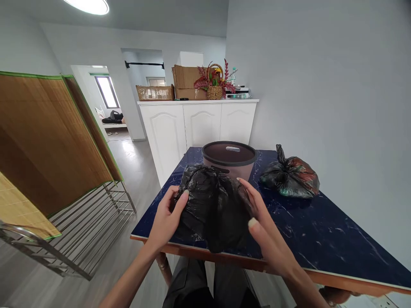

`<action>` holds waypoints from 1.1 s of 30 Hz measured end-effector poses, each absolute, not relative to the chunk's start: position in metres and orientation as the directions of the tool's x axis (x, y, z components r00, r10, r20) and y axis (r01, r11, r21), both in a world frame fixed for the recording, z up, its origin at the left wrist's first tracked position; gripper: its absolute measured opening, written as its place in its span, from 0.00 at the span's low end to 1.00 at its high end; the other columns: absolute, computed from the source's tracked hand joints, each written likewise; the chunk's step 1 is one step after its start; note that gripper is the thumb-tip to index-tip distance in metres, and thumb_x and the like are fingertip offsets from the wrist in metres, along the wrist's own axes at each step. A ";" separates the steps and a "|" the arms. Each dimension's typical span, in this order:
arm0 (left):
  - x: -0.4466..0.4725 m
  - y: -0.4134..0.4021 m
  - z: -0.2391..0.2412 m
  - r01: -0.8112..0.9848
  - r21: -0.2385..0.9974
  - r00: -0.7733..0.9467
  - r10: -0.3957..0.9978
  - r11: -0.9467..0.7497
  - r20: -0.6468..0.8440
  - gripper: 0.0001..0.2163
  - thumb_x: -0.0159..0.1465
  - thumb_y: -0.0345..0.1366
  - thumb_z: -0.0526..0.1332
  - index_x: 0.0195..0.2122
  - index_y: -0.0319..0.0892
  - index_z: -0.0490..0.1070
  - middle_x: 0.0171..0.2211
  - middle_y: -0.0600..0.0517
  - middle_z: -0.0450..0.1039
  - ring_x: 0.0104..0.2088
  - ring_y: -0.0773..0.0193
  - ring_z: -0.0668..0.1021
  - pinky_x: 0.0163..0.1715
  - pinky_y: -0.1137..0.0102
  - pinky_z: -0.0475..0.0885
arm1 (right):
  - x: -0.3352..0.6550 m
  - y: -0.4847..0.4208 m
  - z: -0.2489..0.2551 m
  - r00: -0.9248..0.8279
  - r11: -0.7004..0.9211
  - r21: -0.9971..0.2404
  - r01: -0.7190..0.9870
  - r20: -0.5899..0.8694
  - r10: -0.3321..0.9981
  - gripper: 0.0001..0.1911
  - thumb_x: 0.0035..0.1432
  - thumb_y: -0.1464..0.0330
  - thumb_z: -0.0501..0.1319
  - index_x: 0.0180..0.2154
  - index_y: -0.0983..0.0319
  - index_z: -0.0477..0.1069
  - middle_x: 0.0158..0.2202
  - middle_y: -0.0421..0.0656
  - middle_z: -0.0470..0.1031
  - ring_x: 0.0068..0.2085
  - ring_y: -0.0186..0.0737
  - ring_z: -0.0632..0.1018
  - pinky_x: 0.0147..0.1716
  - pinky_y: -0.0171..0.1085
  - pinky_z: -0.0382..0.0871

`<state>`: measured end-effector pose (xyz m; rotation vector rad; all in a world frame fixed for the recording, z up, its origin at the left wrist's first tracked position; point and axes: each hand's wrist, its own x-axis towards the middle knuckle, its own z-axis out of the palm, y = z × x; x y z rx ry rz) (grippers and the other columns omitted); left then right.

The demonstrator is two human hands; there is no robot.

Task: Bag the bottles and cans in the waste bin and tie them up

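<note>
A crumpled black plastic garbage bag (212, 205) spreads between my hands over the table's near edge. With thumb in front and fingers behind, my left hand (168, 214) grips its left side. My right hand (268, 231) is curved round the bag's right side, its thumb and forefinger apart with the thin film between them. Just behind the bag stands a brownish trash can (240, 171) with a dark rim and handle slots; the bag hides part of its front.
A knotted, full black bag (290, 177) lies at right on the dark blue marbled table (308, 231). Beyond is a white cabinet (202, 122) bearing cardboard boxes and a flower basket (214, 92). A metal rack (93, 226) with bamboo mats (48, 141) stands left. A wall borders the right side.
</note>
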<state>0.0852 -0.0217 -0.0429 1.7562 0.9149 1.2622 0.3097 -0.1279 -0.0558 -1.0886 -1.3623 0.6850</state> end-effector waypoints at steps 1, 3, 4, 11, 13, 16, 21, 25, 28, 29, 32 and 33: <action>0.085 -0.022 -0.043 0.113 0.894 0.230 0.887 -0.434 0.401 0.17 0.71 0.55 0.63 0.40 0.45 0.72 0.35 0.55 0.72 0.36 0.63 0.73 0.38 0.72 0.70 | 0.310 -0.127 -0.056 0.144 0.344 -0.911 0.227 0.380 0.914 0.38 0.69 0.43 0.60 0.73 0.48 0.57 0.72 0.47 0.64 0.70 0.56 0.68 0.64 0.50 0.70; 0.085 -0.022 -0.044 0.111 0.901 0.197 0.898 -0.419 0.394 0.18 0.70 0.57 0.63 0.42 0.46 0.73 0.36 0.54 0.74 0.37 0.62 0.75 0.38 0.72 0.71 | 0.312 -0.124 -0.058 0.196 0.254 -0.924 0.285 0.316 0.928 0.31 0.68 0.42 0.61 0.60 0.55 0.72 0.56 0.50 0.77 0.55 0.54 0.79 0.52 0.46 0.77; 0.084 -0.021 -0.045 0.116 0.903 0.178 0.903 -0.415 0.392 0.19 0.69 0.57 0.63 0.44 0.46 0.73 0.37 0.53 0.76 0.37 0.61 0.76 0.39 0.71 0.72 | 0.313 -0.121 -0.059 0.234 0.217 -0.928 0.304 0.293 0.927 0.28 0.68 0.41 0.60 0.49 0.57 0.76 0.44 0.48 0.79 0.43 0.49 0.80 0.42 0.42 0.77; 0.058 0.006 -0.061 0.191 0.904 0.069 0.924 -0.383 0.376 0.25 0.66 0.62 0.64 0.44 0.42 0.80 0.33 0.52 0.79 0.37 0.58 0.79 0.39 0.69 0.73 | 0.325 -0.116 -0.070 0.416 0.136 -0.967 0.215 0.217 0.883 0.30 0.66 0.38 0.59 0.30 0.57 0.69 0.22 0.35 0.58 0.23 0.36 0.59 0.22 0.37 0.55; 0.048 0.017 -0.068 0.186 0.912 0.024 0.929 -0.366 0.368 0.26 0.64 0.62 0.66 0.42 0.41 0.81 0.36 0.50 0.82 0.41 0.55 0.81 0.43 0.68 0.74 | 0.328 -0.117 -0.070 0.430 0.125 -0.978 0.168 0.187 0.883 0.28 0.67 0.39 0.59 0.35 0.57 0.74 0.22 0.37 0.63 0.24 0.39 0.63 0.22 0.38 0.60; 0.031 0.037 -0.078 0.187 0.916 -0.043 0.929 -0.354 0.368 0.29 0.62 0.64 0.67 0.43 0.39 0.82 0.38 0.48 0.84 0.42 0.52 0.82 0.45 0.64 0.76 | 0.330 -0.118 -0.067 0.437 0.116 -0.987 0.107 0.152 0.887 0.29 0.66 0.40 0.60 0.45 0.57 0.79 0.29 0.44 0.76 0.31 0.47 0.75 0.28 0.40 0.70; -0.007 0.077 -0.084 0.286 0.905 -0.116 0.926 -0.315 0.359 0.34 0.56 0.69 0.66 0.40 0.38 0.81 0.37 0.44 0.84 0.44 0.47 0.83 0.45 0.61 0.77 | 0.332 -0.117 -0.063 0.352 0.111 -0.986 -0.127 0.060 0.934 0.33 0.63 0.42 0.66 0.59 0.57 0.78 0.53 0.48 0.83 0.52 0.59 0.81 0.42 0.47 0.81; -0.023 0.075 -0.071 0.417 0.846 -0.270 0.844 -0.331 0.463 0.32 0.62 0.62 0.65 0.54 0.38 0.76 0.50 0.39 0.81 0.52 0.46 0.80 0.50 0.58 0.75 | 0.329 -0.114 -0.061 0.177 0.062 -0.966 -0.253 0.017 0.984 0.33 0.64 0.47 0.69 0.64 0.53 0.74 0.59 0.46 0.80 0.58 0.55 0.80 0.50 0.47 0.82; -0.002 0.035 -0.050 0.577 0.654 -0.188 0.700 -0.489 0.689 0.20 0.70 0.52 0.62 0.54 0.42 0.74 0.55 0.41 0.78 0.52 0.51 0.79 0.51 0.60 0.75 | 0.319 -0.108 -0.052 0.116 0.052 -0.971 -0.234 0.025 0.993 0.33 0.65 0.47 0.69 0.66 0.52 0.71 0.63 0.46 0.78 0.60 0.53 0.79 0.55 0.46 0.79; 0.010 0.018 -0.041 0.553 0.610 -0.026 0.720 -0.568 0.694 0.16 0.72 0.50 0.60 0.50 0.43 0.75 0.49 0.44 0.80 0.48 0.54 0.80 0.50 0.61 0.75 | 0.314 -0.106 -0.048 0.104 0.071 -0.973 -0.219 0.049 0.993 0.33 0.66 0.47 0.68 0.67 0.52 0.71 0.63 0.46 0.77 0.61 0.52 0.79 0.57 0.46 0.78; 0.046 -0.030 -0.015 0.343 0.551 0.548 0.639 -0.761 0.540 0.14 0.74 0.49 0.60 0.46 0.45 0.76 0.46 0.46 0.81 0.47 0.56 0.81 0.49 0.63 0.75 | 0.300 -0.097 -0.036 0.066 0.151 -0.972 -0.182 0.142 0.988 0.33 0.67 0.48 0.67 0.67 0.53 0.70 0.63 0.46 0.78 0.60 0.51 0.79 0.58 0.46 0.76; 0.055 -0.041 -0.008 0.307 0.539 0.606 0.598 -0.784 0.524 0.16 0.71 0.52 0.64 0.48 0.45 0.75 0.46 0.47 0.80 0.46 0.55 0.81 0.48 0.64 0.75 | 0.296 -0.093 -0.033 0.055 0.170 -0.970 -0.176 0.162 0.985 0.33 0.67 0.48 0.67 0.67 0.54 0.69 0.61 0.47 0.79 0.59 0.51 0.80 0.56 0.46 0.77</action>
